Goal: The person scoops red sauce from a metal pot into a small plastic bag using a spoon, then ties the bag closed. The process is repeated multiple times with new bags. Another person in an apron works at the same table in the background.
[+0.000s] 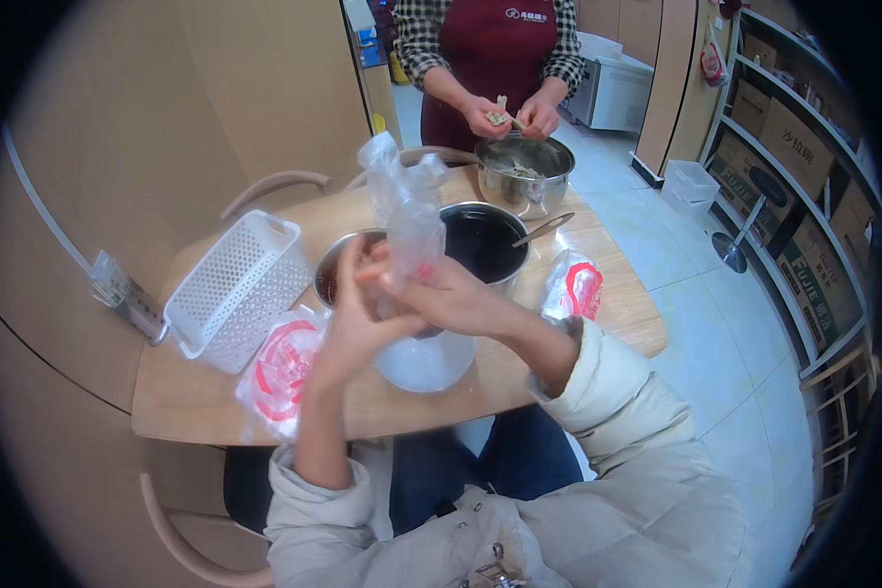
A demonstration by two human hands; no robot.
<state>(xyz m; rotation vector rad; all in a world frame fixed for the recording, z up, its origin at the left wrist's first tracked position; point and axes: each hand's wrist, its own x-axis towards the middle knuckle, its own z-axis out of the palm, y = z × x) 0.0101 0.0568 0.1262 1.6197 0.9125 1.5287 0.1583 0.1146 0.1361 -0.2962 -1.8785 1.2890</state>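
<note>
Over the near side of the table, both my hands meet around a clear plastic bag [409,201] that stands up above them, its top crumpled into loose ends. My right hand [451,296] has its fingers closed on the bag's lower part. My left hand [348,318] curls against it from the other side, slightly blurred, its thumb under the right hand. Below them sits a round white container [426,367], partly covered by my hands. Just beyond is a steel pot of dark liquid [485,245] with a long utensil handle [544,229] leaning out. A steel bowl [325,269] with reddish contents is half hidden behind my left hand.
Plastic packs with red print lie left [282,372] and right [573,287] on the wooden table [196,407]. A white perforated basket [235,284] stands at left. Across, a person in a maroon apron [500,59] handles food over another steel pot [526,186]. Shelves [794,176] line the right.
</note>
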